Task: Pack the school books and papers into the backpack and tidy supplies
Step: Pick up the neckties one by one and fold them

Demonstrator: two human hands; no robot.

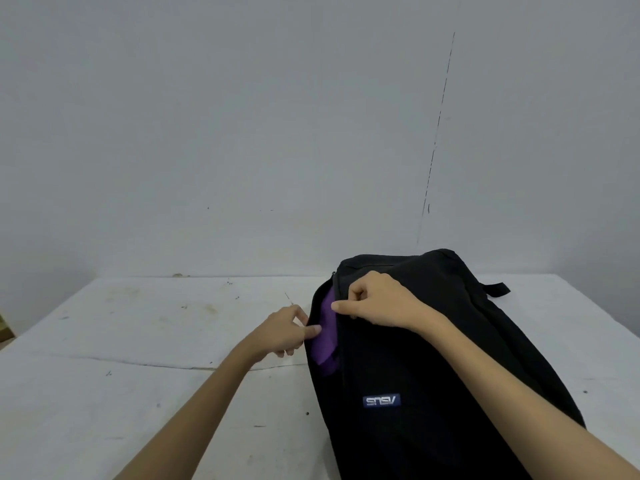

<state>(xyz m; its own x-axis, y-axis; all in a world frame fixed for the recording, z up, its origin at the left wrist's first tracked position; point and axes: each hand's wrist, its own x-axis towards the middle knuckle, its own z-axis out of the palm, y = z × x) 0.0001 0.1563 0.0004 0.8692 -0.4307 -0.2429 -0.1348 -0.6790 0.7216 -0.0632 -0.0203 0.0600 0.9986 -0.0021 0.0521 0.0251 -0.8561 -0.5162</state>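
Closing stage, judged: right hand (377, 303) pinches the black fabric backpack (433, 368) zip edge; left hand (284, 336) fingers, loosely extended, touch the purple item (325, 337) inside. Next: tuck, zip.

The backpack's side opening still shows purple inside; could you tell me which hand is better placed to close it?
Probably the right hand: its fingers already pinch the backpack at the opening's edge.
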